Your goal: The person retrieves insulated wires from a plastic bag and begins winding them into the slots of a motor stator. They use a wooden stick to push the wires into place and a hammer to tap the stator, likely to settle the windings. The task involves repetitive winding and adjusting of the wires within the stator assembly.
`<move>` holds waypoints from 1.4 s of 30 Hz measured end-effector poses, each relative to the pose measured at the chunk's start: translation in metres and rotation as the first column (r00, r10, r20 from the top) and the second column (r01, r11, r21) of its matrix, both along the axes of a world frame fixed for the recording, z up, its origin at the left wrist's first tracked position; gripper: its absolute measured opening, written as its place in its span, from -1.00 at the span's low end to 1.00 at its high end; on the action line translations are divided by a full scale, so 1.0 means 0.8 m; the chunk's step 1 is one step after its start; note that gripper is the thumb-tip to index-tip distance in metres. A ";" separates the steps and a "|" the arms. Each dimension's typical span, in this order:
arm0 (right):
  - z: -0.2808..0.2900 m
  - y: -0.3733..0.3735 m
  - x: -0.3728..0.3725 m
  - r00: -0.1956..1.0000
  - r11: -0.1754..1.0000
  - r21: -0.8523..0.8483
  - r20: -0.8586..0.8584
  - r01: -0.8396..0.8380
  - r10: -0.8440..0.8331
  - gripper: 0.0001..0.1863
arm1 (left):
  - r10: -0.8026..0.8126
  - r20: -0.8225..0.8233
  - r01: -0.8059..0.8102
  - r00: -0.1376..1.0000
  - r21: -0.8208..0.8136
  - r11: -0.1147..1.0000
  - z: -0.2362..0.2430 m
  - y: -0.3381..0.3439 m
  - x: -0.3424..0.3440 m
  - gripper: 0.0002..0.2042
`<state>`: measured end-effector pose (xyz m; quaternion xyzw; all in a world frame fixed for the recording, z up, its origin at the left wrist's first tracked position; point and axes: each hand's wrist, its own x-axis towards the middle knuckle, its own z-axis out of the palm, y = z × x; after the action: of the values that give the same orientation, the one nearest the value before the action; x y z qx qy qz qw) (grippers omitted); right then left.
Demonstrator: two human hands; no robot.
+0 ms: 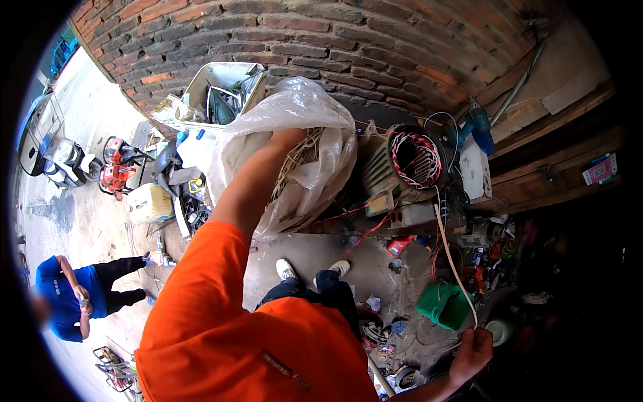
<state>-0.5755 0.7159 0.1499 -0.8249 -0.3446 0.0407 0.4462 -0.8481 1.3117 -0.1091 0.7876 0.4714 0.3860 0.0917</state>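
My left arm reaches into a translucent plastic bag (pixel 295 100), and my left hand (pixel 289 138) is sunk in its mouth, with the fingers hidden. Tan, cord-like strands (pixel 295 164) lie bundled inside the bag beside that hand. To the right, a motor stator (pixel 416 161) with red and white wire windings stands on its side in a ribbed grey housing (pixel 382 167). At the lower right, the closed fingers of my right hand (pixel 472 354) pinch the end of a long cream strip (pixel 455 268), which runs up toward the stator.
A white bin of scrap (pixel 224 97) stands against the brick wall (pixel 288 40). A blue power tool (pixel 479 127) is beyond the stator. A green basket (pixel 443 305) and clutter cover the floor at right. A person in blue (pixel 74 295) stands at left, near a yellowish jerrycan (pixel 149 203).
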 end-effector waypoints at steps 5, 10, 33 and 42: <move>-0.041 -0.019 0.043 0.987 0.994 0.083 -0.150 0.065 -0.052 -0.89 | 0.038 -0.043 -0.038 0.998 -0.002 0.999 0.049 -0.026 -0.014 -0.59; -0.077 0.010 0.113 0.967 0.983 0.174 -0.237 -0.057 0.098 -0.86 | 0.387 0.299 -0.117 0.873 -0.640 0.759 0.135 -0.167 -0.047 -0.77; -0.090 0.145 0.166 0.379 0.528 0.243 -0.467 -0.814 0.799 -0.87 | 0.468 0.884 0.847 -0.017 -0.236 0.476 0.239 -0.543 0.281 -0.85; -0.129 0.104 0.262 0.643 0.852 0.227 -0.572 -0.473 0.509 -0.85 | -0.080 0.739 0.669 0.669 -0.551 0.499 0.240 -0.517 0.304 -0.64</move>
<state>-0.3657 0.7988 0.0463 -0.6280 -0.3922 0.4154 0.5284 -0.6048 0.8983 0.0827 0.5708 0.3327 0.3405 0.6690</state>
